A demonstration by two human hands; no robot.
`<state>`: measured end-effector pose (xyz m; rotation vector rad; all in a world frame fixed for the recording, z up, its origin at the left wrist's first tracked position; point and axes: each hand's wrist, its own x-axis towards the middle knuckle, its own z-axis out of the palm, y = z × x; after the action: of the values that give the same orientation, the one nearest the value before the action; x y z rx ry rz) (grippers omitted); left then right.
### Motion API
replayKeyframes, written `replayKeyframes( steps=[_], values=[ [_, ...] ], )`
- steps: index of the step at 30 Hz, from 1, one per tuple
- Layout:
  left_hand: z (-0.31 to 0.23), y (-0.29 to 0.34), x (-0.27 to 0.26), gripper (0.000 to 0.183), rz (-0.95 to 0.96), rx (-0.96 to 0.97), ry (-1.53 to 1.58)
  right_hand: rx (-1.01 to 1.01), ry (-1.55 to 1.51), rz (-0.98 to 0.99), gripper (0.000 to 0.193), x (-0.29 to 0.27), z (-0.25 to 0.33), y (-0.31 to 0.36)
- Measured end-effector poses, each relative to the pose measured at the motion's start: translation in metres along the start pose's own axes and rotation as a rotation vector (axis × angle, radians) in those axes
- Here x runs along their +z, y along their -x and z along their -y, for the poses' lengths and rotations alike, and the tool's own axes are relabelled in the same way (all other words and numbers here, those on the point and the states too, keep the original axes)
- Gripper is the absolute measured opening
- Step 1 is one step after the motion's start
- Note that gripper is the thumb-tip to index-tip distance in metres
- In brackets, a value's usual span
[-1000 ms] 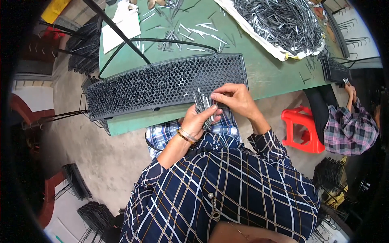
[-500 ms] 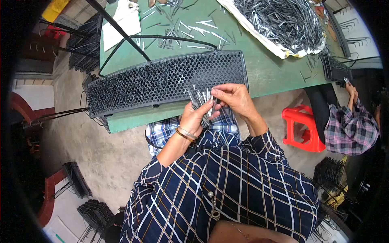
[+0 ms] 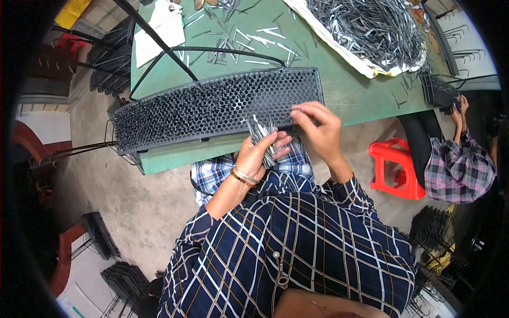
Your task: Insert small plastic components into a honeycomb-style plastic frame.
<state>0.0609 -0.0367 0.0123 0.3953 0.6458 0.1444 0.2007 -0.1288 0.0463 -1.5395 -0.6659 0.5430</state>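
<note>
My left hand (image 3: 253, 155) is wrapped round a bundle of thin metal strips (image 3: 261, 130), silvery and dark grey, which fan upward past the thumb. My right hand (image 3: 318, 127) is raised to the right of the bundle, apart from it, over the lower right part of a black perforated panel (image 3: 281, 87). Its thumb and forefinger are pinched together; what is between them is too small and blurred to make out. The long panel is full of round holes and rests slanted along the table's near edge. Dark pieces crowd its left and middle holes, while the right end shows plain holes.
On the green table (image 3: 360, 100) lie scattered loose strips (image 3: 260, 40), a white cloth (image 3: 159, 34) and a white sack (image 3: 366, 66) heaped with strips. A black rod frame (image 3: 154, 40) rises over the panel. To the right are a red stool (image 3: 395, 167) and a co-worker (image 3: 458, 167).
My right hand has drawn away from the bundle, up and to the right, fingers pinched. My left hand stays with its strips. The co-worker's hands have shifted toward the panel beside them.
</note>
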Motion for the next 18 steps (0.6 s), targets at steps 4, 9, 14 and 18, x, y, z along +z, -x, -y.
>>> replayKeyframes(
  steps=[4, 9, 14, 18],
  values=[
    [-0.001, -0.002, -0.008, 0.018, -0.001, 0.007, 0.025, -0.740, 0.618, 0.309, 0.027, 0.005, 0.000, 0.022],
    [0.003, -0.001, -0.009, 0.018, -0.036, 0.092, -0.123, -0.690, 0.549, 0.378, 0.030, 0.000, 0.001, 0.028],
    [-0.004, 0.005, 0.000, 0.020, -0.016, 0.043, -0.192, -0.158, 0.412, 0.048, 0.019, 0.003, -0.002, 0.022],
    [0.000, 0.005, 0.003, 0.022, 0.044, 0.096, -0.260, 0.250, 0.028, 0.248, 0.023, 0.001, -0.012, 0.017]
  ],
)
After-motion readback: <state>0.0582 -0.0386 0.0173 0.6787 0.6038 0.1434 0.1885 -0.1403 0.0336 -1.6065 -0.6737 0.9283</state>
